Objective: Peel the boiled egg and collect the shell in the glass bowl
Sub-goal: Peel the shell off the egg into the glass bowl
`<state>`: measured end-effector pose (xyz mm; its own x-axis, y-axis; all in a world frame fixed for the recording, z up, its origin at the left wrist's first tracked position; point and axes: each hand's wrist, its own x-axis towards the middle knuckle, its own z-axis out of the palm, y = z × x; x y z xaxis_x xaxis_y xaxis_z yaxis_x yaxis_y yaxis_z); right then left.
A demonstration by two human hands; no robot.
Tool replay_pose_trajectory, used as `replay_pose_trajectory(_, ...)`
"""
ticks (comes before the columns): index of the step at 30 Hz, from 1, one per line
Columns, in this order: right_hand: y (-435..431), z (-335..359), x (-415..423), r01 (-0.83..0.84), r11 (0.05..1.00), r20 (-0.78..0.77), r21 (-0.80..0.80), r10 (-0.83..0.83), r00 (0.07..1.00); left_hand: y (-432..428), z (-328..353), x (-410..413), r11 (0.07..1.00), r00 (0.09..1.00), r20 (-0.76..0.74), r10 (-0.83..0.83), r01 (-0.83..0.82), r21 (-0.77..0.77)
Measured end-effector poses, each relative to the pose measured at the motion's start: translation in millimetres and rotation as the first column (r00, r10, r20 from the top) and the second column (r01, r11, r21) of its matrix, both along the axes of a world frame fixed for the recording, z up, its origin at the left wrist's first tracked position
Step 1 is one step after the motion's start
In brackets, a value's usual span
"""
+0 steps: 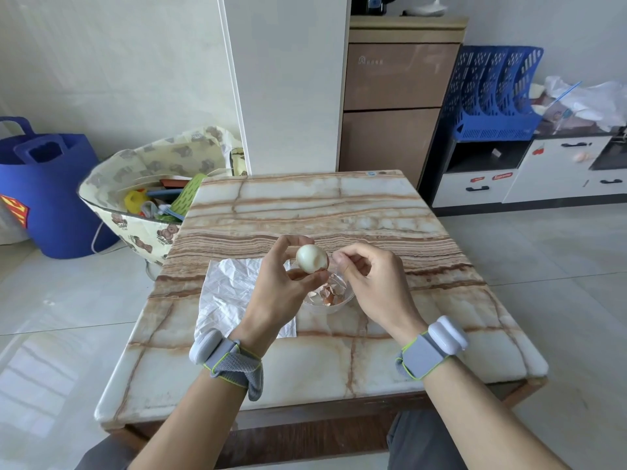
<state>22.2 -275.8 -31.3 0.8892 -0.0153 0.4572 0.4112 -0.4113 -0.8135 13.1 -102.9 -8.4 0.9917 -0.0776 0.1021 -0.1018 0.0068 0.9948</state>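
Though mostly peeled, brownish patch remaining: white boiled egg (311,258) gripped by curled left hand (281,286) fingers above clear glass bowl (335,309); brown shell pieces (329,295) inside; right hand (371,278) fingertips pinched, contents impossible to tell.

Our left hand (278,288) and right hand (373,283) are bare, as are the forearms. We wear a grey fabric left wristband (234,364) and a matching right wristband (424,357) (both edged in lime green), each carrying a rounded white pod (203,347). Dark grey trousers (417,439) cover our knees.
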Motion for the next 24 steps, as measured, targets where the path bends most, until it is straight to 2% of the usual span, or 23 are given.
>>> replay_pose_trajectory(7,6.2,3.3,-3.1,-0.05,0.994,0.014,0.093,0.049,0.999,-1.8,0.1,-0.1,1.0,1.0,0.013,-0.009,0.009,-0.004)
replay_pose_trajectory(14,6.9,1.7,-2.7,-0.064,0.995,0.033,0.076,0.061,0.998,-2.5,1.0,0.2,1.0,1.0,0.004,-0.004,0.004,-0.002)
replay_pose_trajectory(18,7.5,1.4,-1.3,-0.022,1.0,0.068,0.006,0.022,0.997,-2.0,1.5,-0.6,1.0,1.0,0.005,-0.004,0.004,0.009)
replay_pose_trajectory(24,6.4,0.2,-0.7,-0.016,1.0,0.073,0.027,0.014,0.997,-1.7,3.3,-0.9,1.0,1.0,0.007,-0.012,0.012,0.012)
